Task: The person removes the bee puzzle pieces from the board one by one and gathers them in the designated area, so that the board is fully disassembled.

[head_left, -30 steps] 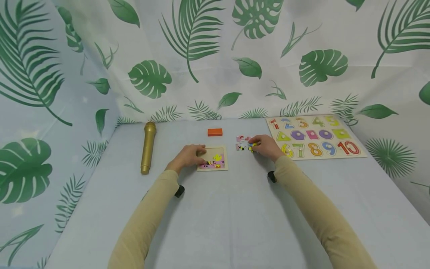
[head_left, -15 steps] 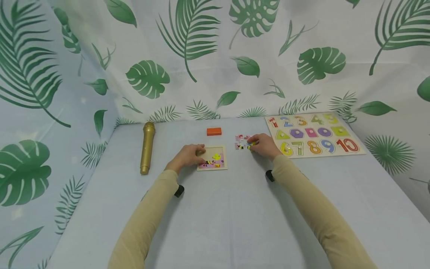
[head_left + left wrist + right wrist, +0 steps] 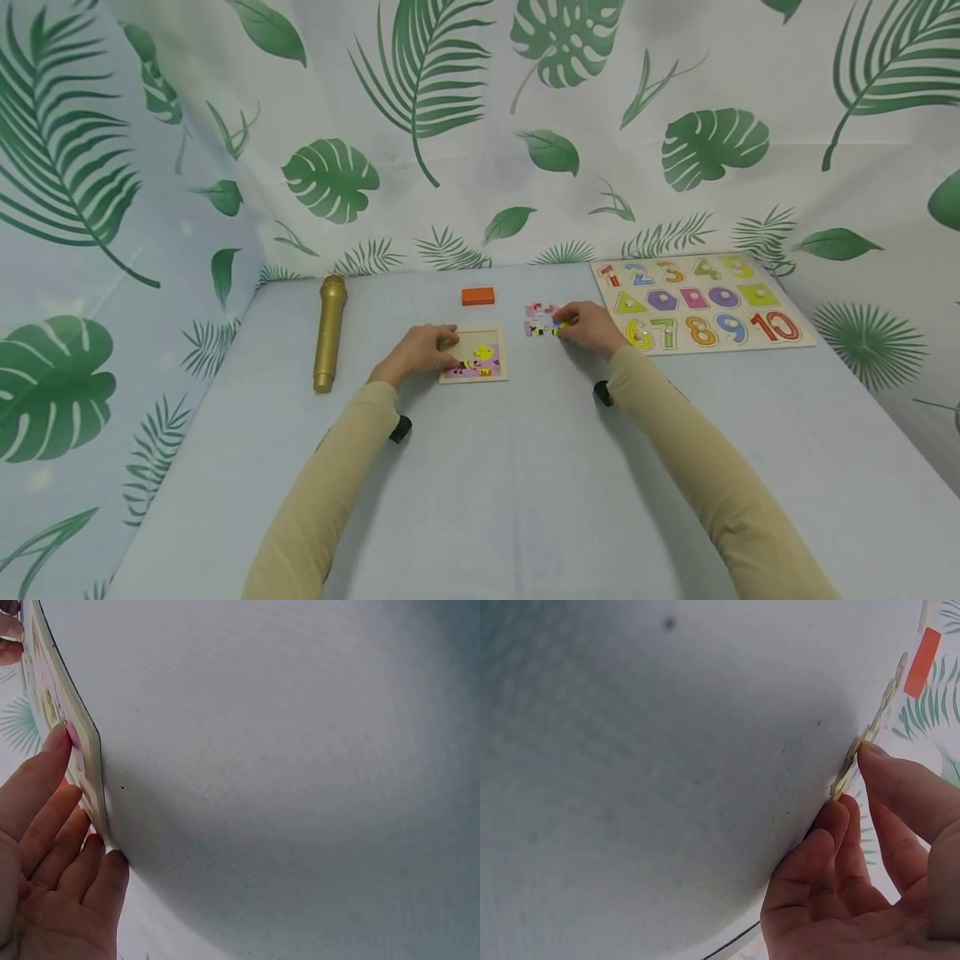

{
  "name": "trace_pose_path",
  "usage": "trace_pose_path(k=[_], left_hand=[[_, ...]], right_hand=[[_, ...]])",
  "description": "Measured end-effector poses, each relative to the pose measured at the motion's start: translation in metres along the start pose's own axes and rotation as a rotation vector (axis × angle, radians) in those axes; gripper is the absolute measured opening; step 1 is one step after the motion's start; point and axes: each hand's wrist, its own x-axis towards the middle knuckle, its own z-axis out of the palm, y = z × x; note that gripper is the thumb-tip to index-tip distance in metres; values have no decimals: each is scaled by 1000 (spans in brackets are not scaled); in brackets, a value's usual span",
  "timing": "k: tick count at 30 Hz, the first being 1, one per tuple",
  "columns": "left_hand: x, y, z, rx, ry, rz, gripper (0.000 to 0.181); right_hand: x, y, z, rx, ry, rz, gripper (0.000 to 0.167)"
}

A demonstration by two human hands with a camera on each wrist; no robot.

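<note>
My left hand point(image 3: 417, 350) holds the left edge of a small square puzzle tray point(image 3: 505, 354) on the table. The left wrist view shows its thumb point(image 3: 41, 776) on the tray's face and the other fingers along the edge. Yellow and pink pieces point(image 3: 483, 353) lie in the tray's lower and right part; bare wood shows at the upper left. To the right, my right hand point(image 3: 592, 327) pinches a yellow-edged puzzle piece point(image 3: 845, 776) between thumb and fingers. It lies at the right end of several pink and white puzzle pieces point(image 3: 537, 320) on the table, and fingers partly hide it.
An orange block point(image 3: 477, 296) lies behind the tray. Far left is a gold microphone point(image 3: 330, 333). A wooden number-and-shape board point(image 3: 705, 304) lies at the back right, close to my right hand. Leaf-patterned cloth point(image 3: 465, 183) stands behind the table.
The view shifts slightly with the head. Both hands stay almost in place, the left at the tray and the right at the loose puzzle pieces.
</note>
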Motion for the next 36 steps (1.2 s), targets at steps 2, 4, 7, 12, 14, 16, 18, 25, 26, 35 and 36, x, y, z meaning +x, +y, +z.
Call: trace_pose_path(k=[2,4,7,12,14,16,18,25,26,35,36], left_hand=[[0,0,0,1,0,1,51],[0,0,0,3,-1,2,51],[0,0,0,3,-1,1,51],[1,1,0,13,0,3,51],[1,2,0,23,-2,5,51],[2,2,0,30,-6,3,50],[2,3,0,31,-9,2,49],[5,6,2,22,12,57,46],[6,7,2,23,13,71,46],[12,14,11,72,14,74,52],[12,14,12,73,16,73,52]], right_hand=[[0,0,0,3,-4,1,32],[-1,0,-1,-1,-5,0,32],[0,0,-1,-5,-8,-1,33],[1,-2,-1,10,6,22,32],[2,-5,1,4,25,29,32],[3,-10,4,-6,38,23,33],[3,-16,8,-16,47,9,33],[3,-46,33,52,11,-39,32],[2,-51,37,53,7,-44,32],[2,-73,75,66,-26,-78,28],[2,-73,78,62,-26,-85,28]])
